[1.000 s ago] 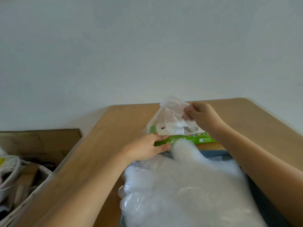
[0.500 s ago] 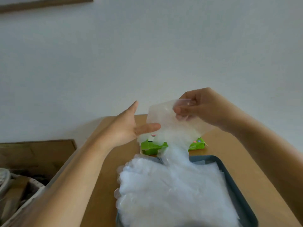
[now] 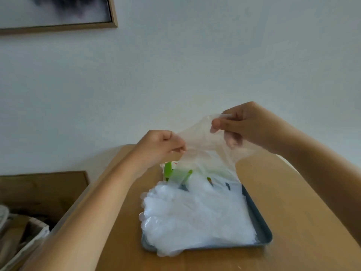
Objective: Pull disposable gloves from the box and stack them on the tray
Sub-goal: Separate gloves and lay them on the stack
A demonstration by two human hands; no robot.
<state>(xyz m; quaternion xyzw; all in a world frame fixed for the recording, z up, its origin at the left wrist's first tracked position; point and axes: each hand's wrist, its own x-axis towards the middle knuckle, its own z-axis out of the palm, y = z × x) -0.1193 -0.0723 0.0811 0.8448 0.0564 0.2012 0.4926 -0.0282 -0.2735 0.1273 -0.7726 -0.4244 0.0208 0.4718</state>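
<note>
2 hands (image 3: 160,145) (image 3: 244,124) pinch glove (image 3: 203,147); box (image 3: 168,170) txt blurred.

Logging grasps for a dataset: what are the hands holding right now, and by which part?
One clear glove, held up by its top edge: the left hand pinches the left end, the right hand the right end.

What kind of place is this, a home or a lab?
Probably a home room, not a lab: a framed picture hangs on the wall, a wooden table bears the tray, and a cluttered basket sits to its left.
</note>
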